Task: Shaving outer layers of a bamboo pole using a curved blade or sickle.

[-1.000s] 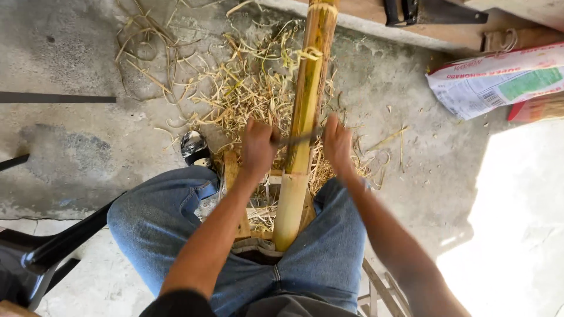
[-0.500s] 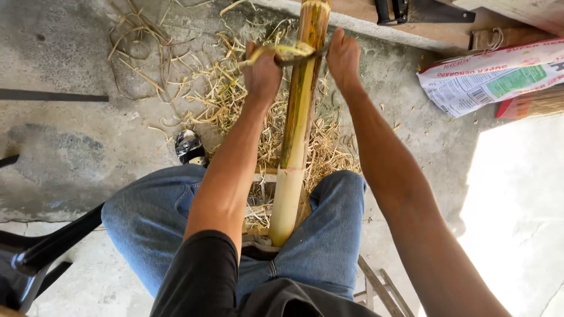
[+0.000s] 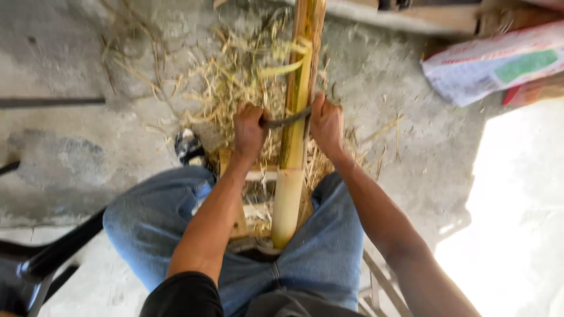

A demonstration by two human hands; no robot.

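Note:
A long yellow-green bamboo pole [image 3: 296,111] runs from between my knees away across the floor. Its near part is pale and scraped. A curved dark metal blade [image 3: 288,120] lies across the pole. My left hand [image 3: 248,130] grips the blade's left end, and my right hand [image 3: 326,122] grips its right end. Both fists are closed tight, one on each side of the pole. A loose strip of skin [image 3: 285,67] curls off the pole further up.
Dry shavings [image 3: 235,82] cover the concrete floor [image 3: 88,53] around the pole. A printed white sack [image 3: 493,64] lies at the upper right. A dark chair leg [image 3: 53,255] shows at lower left. A low wooden frame [image 3: 252,176] supports the pole.
Half a second ago both hands and the blade were far up the pole; they have pulled back toward my knees. A curl of skin has lifted off the pole.

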